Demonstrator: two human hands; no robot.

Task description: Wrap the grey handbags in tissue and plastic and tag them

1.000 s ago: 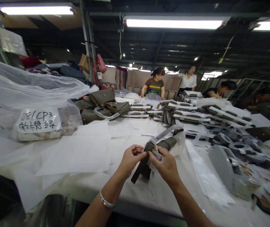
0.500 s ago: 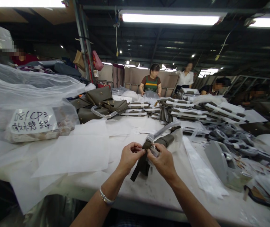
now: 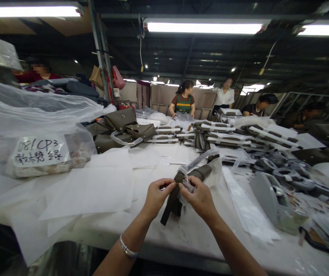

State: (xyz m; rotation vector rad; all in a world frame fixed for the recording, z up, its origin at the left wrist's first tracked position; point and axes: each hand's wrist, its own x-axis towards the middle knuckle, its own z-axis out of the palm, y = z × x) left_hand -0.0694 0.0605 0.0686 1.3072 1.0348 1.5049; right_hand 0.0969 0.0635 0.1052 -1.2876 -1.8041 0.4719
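My left hand (image 3: 157, 199) pinches the edge of an olive-green strap (image 3: 168, 210) between thumb and fingertips. From the other side my right hand (image 3: 201, 197) closes on the same spot, thumb tip almost touching the left thumb. A small yellowish fleck shows between the thumbs, too small to name. The strap's dark end hangs down over the table. Clear plastic wrap (image 3: 200, 159) covers the band running up and away to the right, and a thicker olive roll (image 3: 201, 172) lies beneath it. My right fingers hide part of the crumpled plastic there.
White paper sheets (image 3: 95, 188) lie left, beside a labelled plastic bag (image 3: 42, 151). Olive bags (image 3: 121, 122) and stacked wrapped pieces (image 3: 227, 138) stand behind. At right are a grey tape dispenser (image 3: 268, 195) and coiled grey straps (image 3: 288, 172). Several people work beyond.
Both hands stay at nearly the same place on the strap, with the thumbs slightly closer together. The view has tilted a little. The co-worker in the apron has turned their head.
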